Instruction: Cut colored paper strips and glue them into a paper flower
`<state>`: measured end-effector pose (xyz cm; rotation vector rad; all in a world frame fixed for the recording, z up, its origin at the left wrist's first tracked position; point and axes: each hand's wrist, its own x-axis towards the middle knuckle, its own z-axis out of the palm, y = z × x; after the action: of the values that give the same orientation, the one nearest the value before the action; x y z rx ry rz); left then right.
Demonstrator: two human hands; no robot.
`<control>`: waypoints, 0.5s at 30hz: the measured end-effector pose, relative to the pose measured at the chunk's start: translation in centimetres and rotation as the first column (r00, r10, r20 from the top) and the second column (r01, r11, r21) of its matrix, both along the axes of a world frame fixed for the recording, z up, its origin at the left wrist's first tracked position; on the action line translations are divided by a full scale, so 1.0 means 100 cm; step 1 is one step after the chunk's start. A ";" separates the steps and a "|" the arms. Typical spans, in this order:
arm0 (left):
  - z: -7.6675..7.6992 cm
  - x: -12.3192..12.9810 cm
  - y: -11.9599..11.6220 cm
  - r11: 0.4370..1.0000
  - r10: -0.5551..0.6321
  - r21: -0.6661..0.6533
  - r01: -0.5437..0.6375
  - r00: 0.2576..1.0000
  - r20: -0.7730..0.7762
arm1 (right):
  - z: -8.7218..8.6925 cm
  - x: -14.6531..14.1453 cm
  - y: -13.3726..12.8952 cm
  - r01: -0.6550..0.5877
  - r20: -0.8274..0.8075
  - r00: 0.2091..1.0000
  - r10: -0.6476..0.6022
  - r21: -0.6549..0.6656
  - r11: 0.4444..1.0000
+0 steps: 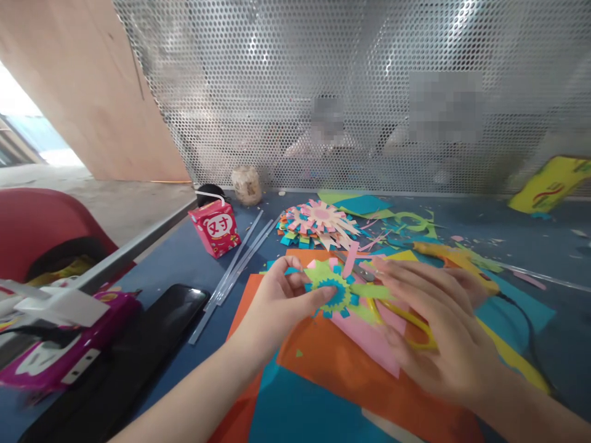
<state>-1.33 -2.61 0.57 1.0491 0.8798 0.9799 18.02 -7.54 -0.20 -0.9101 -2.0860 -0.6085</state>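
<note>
My left hand (286,295) pinches a blue and green paper flower (339,296) between thumb and fingers, above the stacked coloured sheets. Its fringed petals are folded up around a round blue centre. A light green paper strip (373,291) reaches from the flower toward my right hand (434,326), which is open, with fingers stretched out and thumb apart. Yellow-handled scissors (422,344) are beside and partly behind the right hand, their blades partly covered by paper. Orange paper (341,363) and pink paper (369,338) lie below both hands.
Behind are a pile of fringed paper flowers (318,218), a red drink carton (215,227) and clear glue sticks (235,271). A yellow glue gun (471,274) with a cord lies right. A black phone (180,301) and purple power strip (69,344) are left; a perforated metal screen (286,74) stands behind.
</note>
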 end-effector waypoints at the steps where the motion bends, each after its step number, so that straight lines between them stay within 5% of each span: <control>1: -0.001 0.001 -0.002 0.998 0.018 0.058 -0.016 0.999 -0.032 | 0.000 0.001 -0.001 -0.009 0.013 1.000 0.009 0.001 1.000; 3: -0.002 0.001 -0.005 0.966 0.120 0.244 -0.089 0.986 -0.115 | 0.001 0.002 -0.004 -0.002 0.038 0.999 0.002 -0.012 1.000; 5: -0.002 -0.002 -0.009 0.844 0.291 0.508 -0.171 0.942 -0.167 | 0.002 0.004 -0.006 0.033 0.062 0.998 -0.032 -0.020 0.999; 7: -0.001 -0.008 -0.011 0.614 0.433 0.773 -0.160 0.887 -0.160 | 0.003 0.005 -0.008 0.050 0.091 0.995 -0.048 -0.016 0.999; 9: 0.002 -0.014 -0.012 0.328 0.457 0.940 0.094 0.855 -0.245 | 0.003 0.006 -0.009 0.034 0.106 0.994 -0.034 -0.001 0.999; 11: 0.003 -0.019 -0.013 0.033 0.491 0.966 0.258 0.837 -0.240 | 0.003 0.007 -0.012 0.016 0.111 0.994 -0.017 0.006 1.000; 13: 0.002 -0.021 -0.014 -0.054 0.526 0.958 0.283 0.823 -0.214 | 0.002 0.008 -0.015 0.015 0.123 0.992 -0.014 -0.007 1.000; 15: 0.001 -0.021 -0.016 -0.064 0.553 0.961 0.270 0.811 -0.192 | 0.001 0.008 -0.019 0.022 0.129 0.991 -0.018 -0.025 0.999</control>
<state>-3.43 -4.19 0.67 2.8133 0.5726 1.6361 18.83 -9.46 -0.09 -0.9293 -2.2070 -0.6677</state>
